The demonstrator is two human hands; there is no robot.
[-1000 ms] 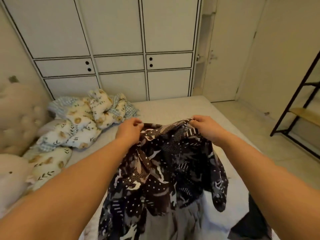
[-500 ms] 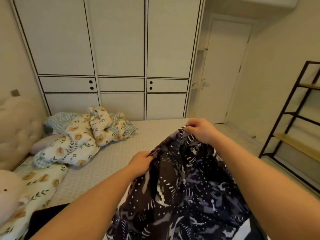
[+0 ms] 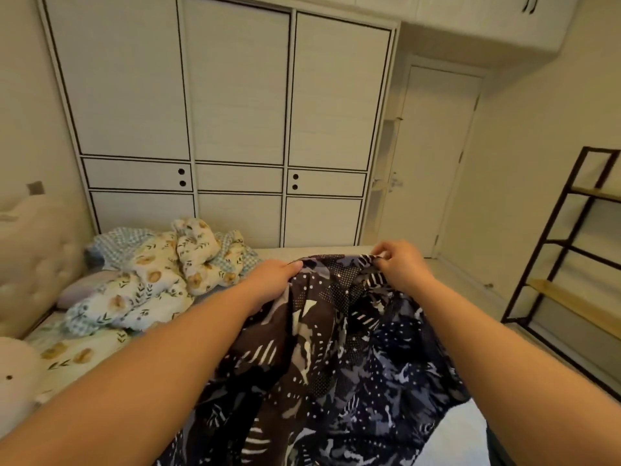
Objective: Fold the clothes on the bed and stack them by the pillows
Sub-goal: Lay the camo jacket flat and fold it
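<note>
A dark patterned garment (image 3: 329, 358), black, brown and navy with white dots and streaks, hangs in front of me over the bed (image 3: 268, 253). My left hand (image 3: 272, 280) grips its top edge on the left, fingers curled into the cloth. At the right end of that same edge, my right hand (image 3: 400, 267) pinches the cloth. The fabric sags between the two hands and drapes down out of the frame. Floral pillows (image 3: 67, 354) lie at the left by the padded headboard (image 3: 33, 257).
A crumpled floral and checked quilt (image 3: 161, 277) is heaped on the far left of the bed. White wardrobe doors (image 3: 235, 129) stand behind the bed, a door (image 3: 433, 156) to the right. A black metal shelf (image 3: 571, 264) stands at the right wall. A white plush (image 3: 13, 381) sits at lower left.
My view has tilted upward. My left hand has risen to the level of my right, so the garment's top edge is now held nearly level and spread wider.
</note>
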